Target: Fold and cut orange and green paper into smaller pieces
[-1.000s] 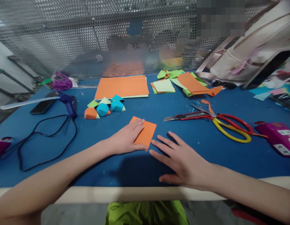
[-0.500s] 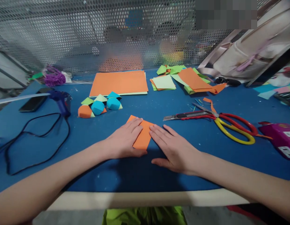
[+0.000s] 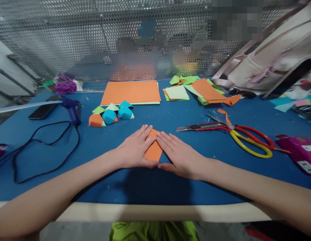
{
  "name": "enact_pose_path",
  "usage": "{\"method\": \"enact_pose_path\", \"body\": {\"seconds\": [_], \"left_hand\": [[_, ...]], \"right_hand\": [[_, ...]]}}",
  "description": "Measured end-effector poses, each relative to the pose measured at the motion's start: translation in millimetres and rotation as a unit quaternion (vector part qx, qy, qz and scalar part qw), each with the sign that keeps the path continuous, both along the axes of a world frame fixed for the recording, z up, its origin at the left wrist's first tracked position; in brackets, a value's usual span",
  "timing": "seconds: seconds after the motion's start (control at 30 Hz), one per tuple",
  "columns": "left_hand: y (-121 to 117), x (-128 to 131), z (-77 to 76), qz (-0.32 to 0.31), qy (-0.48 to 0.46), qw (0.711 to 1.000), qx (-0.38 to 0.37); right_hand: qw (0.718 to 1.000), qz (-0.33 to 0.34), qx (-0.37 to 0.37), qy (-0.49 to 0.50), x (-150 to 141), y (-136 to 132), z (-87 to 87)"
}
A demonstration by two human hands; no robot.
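Head view: left hand [image 3: 134, 149] and right hand [image 3: 181, 157] lie flat, fingers extended, on orange paper [image 3: 153, 152], likely bracing it against blue table [image 3: 165, 115].

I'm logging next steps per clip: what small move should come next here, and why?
Probably press along the right side of the small orange paper with the right hand: its fingers lie over that side, while the left hand, across the other, seems to steady it.
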State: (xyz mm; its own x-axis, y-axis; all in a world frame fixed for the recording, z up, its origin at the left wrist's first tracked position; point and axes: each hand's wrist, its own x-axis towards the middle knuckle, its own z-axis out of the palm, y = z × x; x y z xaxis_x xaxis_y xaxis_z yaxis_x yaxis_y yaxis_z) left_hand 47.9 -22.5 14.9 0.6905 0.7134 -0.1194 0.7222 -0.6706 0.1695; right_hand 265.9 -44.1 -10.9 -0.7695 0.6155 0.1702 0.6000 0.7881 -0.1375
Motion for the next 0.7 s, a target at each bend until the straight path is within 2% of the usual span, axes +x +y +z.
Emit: {"method": "enact_pose_path", "body": {"seconds": [0.17, 0.33, 0.5, 0.6, 0.7], "left_hand": [[0.2, -1.6, -1.9, 0.062, 0.013, 0.998, -0.013], [-0.2, -16.8, -8.9, 0.077, 0.001, 0.997, 0.01], [-6.6, -30.3, 1.2, 0.097, 0.009, 0.995, 0.034], [-26.1, -22.9, 8.0, 0.028, -0.017, 0.996, 0.079], [-53.8, -10.5, 4.4, -0.073, -0.02, 0.997, 0.033]], "right_hand": [[1.0, -0.006, -0.022, -0.007, 3.1, -1.1, -4.7], [0.999, -0.008, -0.035, -0.009, 3.1, -0.1, -1.7], [0.999, -0.01, -0.031, -0.033, 1.2, -0.5, 2.7], [0.999, -0.007, -0.028, -0.041, -0.8, -2.0, 5.5], [0.999, -0.007, -0.033, -0.041, -1.7, -3.0, 6.6]]}}
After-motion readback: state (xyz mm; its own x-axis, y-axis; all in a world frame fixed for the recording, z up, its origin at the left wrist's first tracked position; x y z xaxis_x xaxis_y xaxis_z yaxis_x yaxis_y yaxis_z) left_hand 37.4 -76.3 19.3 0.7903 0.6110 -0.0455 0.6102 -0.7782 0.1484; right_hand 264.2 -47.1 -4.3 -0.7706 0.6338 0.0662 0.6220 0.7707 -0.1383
